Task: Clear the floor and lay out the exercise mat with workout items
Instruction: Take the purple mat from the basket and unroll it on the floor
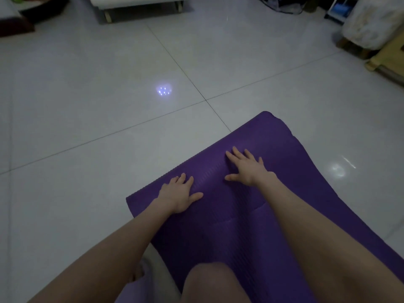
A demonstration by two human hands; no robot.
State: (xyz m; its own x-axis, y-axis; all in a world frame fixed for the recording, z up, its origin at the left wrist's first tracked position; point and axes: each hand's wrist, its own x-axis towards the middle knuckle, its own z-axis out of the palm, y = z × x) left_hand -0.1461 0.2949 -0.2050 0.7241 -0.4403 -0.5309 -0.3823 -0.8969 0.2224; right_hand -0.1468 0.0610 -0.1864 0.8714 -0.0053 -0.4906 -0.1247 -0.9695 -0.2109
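Note:
A purple ribbed exercise mat (269,136) lies partly unrolled on the pale tiled floor, its rolled end pointing up and to the right. My left hand (179,194) rests flat on the roll near its left end, fingers spread. My right hand (246,166) lies flat on the roll further along, fingers spread too. Neither hand holds anything. My knee (209,283) rests on the flat part of the mat at the bottom of the view.
A white sofa base (140,5) stands at the top of the view. Dark furniture (19,20) sits at the top left. A covered piece of furniture (371,25) and a wooden frame (387,60) stand at the top right. Tiled floor (87,95) spreads ahead.

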